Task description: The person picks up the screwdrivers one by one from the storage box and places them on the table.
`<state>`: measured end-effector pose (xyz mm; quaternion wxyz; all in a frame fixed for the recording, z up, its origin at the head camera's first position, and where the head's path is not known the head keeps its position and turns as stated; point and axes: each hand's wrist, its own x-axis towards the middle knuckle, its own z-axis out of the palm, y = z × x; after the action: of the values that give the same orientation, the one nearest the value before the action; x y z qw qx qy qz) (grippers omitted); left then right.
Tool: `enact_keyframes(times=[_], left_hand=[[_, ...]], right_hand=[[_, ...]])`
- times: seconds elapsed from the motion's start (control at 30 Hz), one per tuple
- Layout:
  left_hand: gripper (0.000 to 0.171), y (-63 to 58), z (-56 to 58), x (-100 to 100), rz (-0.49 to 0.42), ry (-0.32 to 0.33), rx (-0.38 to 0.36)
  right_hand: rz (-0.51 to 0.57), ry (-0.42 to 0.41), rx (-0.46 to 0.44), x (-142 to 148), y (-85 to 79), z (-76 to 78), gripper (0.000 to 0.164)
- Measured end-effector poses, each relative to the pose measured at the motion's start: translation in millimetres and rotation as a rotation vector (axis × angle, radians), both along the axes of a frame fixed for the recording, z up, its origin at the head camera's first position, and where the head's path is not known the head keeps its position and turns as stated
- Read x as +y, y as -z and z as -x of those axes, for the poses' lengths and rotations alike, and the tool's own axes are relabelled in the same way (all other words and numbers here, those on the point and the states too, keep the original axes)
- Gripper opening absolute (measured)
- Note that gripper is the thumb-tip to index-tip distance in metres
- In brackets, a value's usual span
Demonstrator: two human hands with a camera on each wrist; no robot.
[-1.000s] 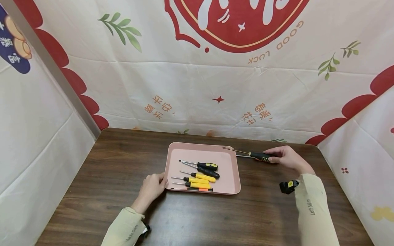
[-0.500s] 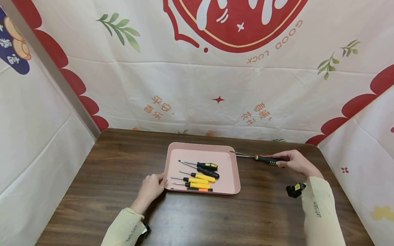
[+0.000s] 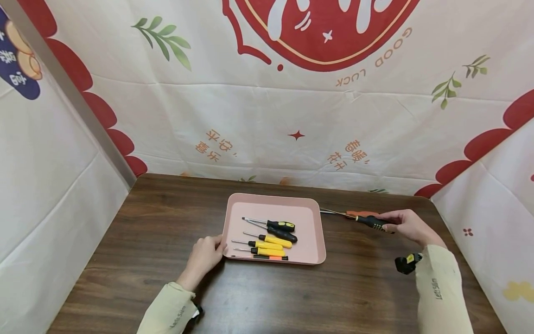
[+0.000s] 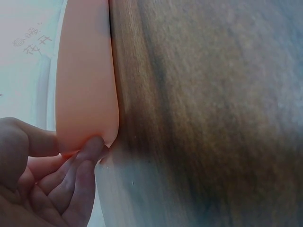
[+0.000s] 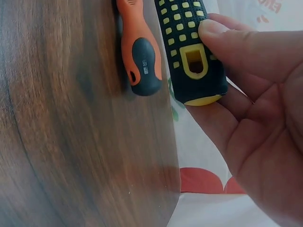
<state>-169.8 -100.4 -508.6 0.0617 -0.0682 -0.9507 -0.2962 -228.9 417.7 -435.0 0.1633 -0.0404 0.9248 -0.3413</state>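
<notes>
My right hand (image 3: 410, 227) grips a screwdriver (image 3: 370, 221) by its black handle with yellow dots, the shaft pointing left toward the tray. Thumb and fingers pinch that handle (image 5: 189, 56) in the right wrist view. Beside it on the table lies an orange screwdriver (image 3: 362, 213) with a dark butt end, partly overlapped in the head view. My left hand (image 3: 205, 254) pinches the lower left corner of a pink tray (image 3: 306, 253); its thumb and fingers close on the tray's wall (image 4: 87, 94) in the left wrist view.
In the tray lie several screwdrivers: two with black handles (image 3: 281, 226), several with yellow handles (image 3: 275, 240), and a thin black-and-orange one (image 3: 270, 257). The brown wooden table (image 3: 283, 297) ends at a printed cloth backdrop (image 3: 258, 111).
My right hand has moved right and slightly toward me with the dotted screwdriver, its tip leaving the tray's right rim. More of the orange handle shows. The left hand and tray have stayed put.
</notes>
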Motion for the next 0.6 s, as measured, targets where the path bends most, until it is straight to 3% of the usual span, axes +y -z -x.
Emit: enact_keyframes(times=[0.6], left_hand=[[0.016, -0.5, -0.5, 0, 0.025, 0.02, 0.011]], right_hand=[[0.076, -0.038, -0.06, 0, 17.9, 2.5, 0.036]])
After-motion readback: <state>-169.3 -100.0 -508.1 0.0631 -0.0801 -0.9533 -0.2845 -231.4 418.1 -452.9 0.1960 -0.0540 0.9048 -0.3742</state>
